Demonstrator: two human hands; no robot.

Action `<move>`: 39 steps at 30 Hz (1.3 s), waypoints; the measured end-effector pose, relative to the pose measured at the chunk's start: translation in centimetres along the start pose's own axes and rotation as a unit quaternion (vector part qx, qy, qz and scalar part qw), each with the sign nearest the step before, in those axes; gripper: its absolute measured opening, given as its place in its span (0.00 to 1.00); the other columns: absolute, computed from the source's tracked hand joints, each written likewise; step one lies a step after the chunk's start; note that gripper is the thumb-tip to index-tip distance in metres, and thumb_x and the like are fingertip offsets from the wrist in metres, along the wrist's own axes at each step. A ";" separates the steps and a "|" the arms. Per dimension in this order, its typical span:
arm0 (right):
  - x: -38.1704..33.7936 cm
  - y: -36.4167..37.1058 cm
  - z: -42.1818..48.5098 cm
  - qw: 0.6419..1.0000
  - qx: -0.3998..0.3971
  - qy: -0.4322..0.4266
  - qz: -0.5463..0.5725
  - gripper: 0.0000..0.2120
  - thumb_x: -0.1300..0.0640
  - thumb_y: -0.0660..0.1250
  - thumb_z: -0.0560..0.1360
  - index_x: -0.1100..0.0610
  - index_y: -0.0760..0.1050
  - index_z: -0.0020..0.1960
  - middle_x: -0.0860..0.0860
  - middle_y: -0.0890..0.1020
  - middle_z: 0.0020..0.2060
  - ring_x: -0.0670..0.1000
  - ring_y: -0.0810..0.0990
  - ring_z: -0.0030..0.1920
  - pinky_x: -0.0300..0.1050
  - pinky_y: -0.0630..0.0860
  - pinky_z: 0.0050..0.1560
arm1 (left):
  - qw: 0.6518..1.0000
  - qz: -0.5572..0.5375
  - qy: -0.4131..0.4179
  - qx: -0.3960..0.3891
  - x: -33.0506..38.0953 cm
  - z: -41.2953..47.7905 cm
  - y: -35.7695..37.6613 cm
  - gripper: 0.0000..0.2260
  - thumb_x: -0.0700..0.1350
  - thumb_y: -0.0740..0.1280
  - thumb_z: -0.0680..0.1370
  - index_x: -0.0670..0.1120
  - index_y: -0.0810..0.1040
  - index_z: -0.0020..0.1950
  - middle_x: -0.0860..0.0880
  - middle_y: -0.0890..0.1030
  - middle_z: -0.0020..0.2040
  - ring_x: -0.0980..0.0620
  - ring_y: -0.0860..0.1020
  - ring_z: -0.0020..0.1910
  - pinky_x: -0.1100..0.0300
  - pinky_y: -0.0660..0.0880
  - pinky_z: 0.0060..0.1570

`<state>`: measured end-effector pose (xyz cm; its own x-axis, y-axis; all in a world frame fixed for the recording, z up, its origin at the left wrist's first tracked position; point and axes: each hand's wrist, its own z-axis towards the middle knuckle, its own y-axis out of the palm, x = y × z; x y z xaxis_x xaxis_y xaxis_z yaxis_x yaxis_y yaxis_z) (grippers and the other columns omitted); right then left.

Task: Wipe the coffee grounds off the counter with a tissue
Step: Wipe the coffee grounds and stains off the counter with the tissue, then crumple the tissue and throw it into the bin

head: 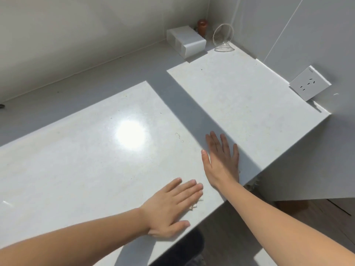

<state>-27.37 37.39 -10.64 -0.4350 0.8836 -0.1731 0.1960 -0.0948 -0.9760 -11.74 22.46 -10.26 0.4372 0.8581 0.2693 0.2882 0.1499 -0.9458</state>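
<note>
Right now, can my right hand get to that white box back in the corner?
Probably yes. The right hand lies flat on the counter, and nothing stands between it and the white box; it would likely take a long stretch.

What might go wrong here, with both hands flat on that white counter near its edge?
The left hand lies by pale crumbs at the counter edge, so a sweep may push them to the floor. Neither it nor the right hand holds a tissue, so bare palms could smear dirt.

Home kitchen: white counter (96, 160), wall socket (310, 83).
</note>
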 end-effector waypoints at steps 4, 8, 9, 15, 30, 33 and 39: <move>0.2 0.3 -0.1 1.000 0.005 -0.007 -0.001 0.30 0.40 0.33 0.78 0.49 0.44 0.78 0.45 0.46 0.78 0.49 0.39 0.77 0.58 0.39 0.75 | 0.998 0.045 0.022 -0.026 3.1 -5.5 1.2 0.31 0.59 0.46 0.80 0.46 0.44 0.78 0.49 0.46 0.80 0.50 0.44 0.78 0.50 0.46 0.72; 0.3 0.5 0.0 1.000 0.013 -0.008 0.001 0.30 0.41 0.36 0.79 0.50 0.46 0.78 0.45 0.47 0.78 0.49 0.41 0.78 0.59 0.40 0.75 | 0.997 0.002 -0.069 -0.023 3.8 -9.5 1.7 0.30 0.59 0.47 0.80 0.47 0.47 0.78 0.50 0.48 0.80 0.51 0.47 0.78 0.48 0.49 0.72; 0.3 0.6 0.0 1.000 0.017 -0.010 0.002 0.30 0.41 0.37 0.79 0.50 0.47 0.78 0.45 0.48 0.78 0.49 0.42 0.78 0.59 0.40 0.75 | 0.995 -0.012 -0.099 -0.016 4.0 -10.5 2.0 0.31 0.60 0.48 0.79 0.47 0.47 0.78 0.51 0.49 0.80 0.51 0.48 0.78 0.48 0.48 0.72; 0.4 0.7 -0.1 0.998 0.034 -0.039 0.021 0.27 0.44 0.45 0.81 0.52 0.50 0.77 0.48 0.52 0.78 0.50 0.46 0.78 0.62 0.41 0.75 | 0.931 -0.046 -0.357 0.067 4.3 -17.8 3.6 0.32 0.63 0.48 0.78 0.49 0.47 0.78 0.52 0.48 0.79 0.52 0.46 0.78 0.48 0.45 0.74; -8.6 2.1 -11.1 0.903 -0.052 -0.412 0.112 0.25 0.50 0.52 0.80 0.53 0.56 0.76 0.47 0.63 0.75 0.47 0.54 0.77 0.52 0.42 0.76 | 0.815 -0.131 -0.541 0.163 13.0 -24.1 7.7 0.32 0.60 0.53 0.78 0.51 0.47 0.78 0.55 0.47 0.79 0.55 0.44 0.78 0.52 0.42 0.75; -8.2 2.4 -12.4 0.883 -0.086 -0.448 0.109 0.25 0.50 0.52 0.81 0.52 0.54 0.76 0.46 0.64 0.74 0.45 0.53 0.77 0.49 0.43 0.77 | 0.824 -0.139 -0.512 0.199 14.5 -21.9 8.4 0.36 0.33 0.63 0.74 0.51 0.51 0.77 0.53 0.52 0.78 0.51 0.51 0.78 0.53 0.44 0.75; -6.8 1.2 -14.9 0.885 -0.133 -0.427 0.125 0.25 0.49 0.54 0.80 0.49 0.53 0.76 0.45 0.65 0.73 0.42 0.55 0.75 0.37 0.40 0.74 | 0.707 -0.354 -0.504 0.347 16.1 -19.1 5.9 0.33 0.25 0.54 0.75 0.55 0.67 0.72 0.57 0.68 0.72 0.61 0.60 0.74 0.60 0.53 0.75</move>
<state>-11.06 38.13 -8.69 -0.8324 0.1694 -0.5276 0.5311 -0.0273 -0.8468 13.26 27.79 -8.03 -0.5386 0.3095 0.7836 -0.5091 0.6216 -0.5954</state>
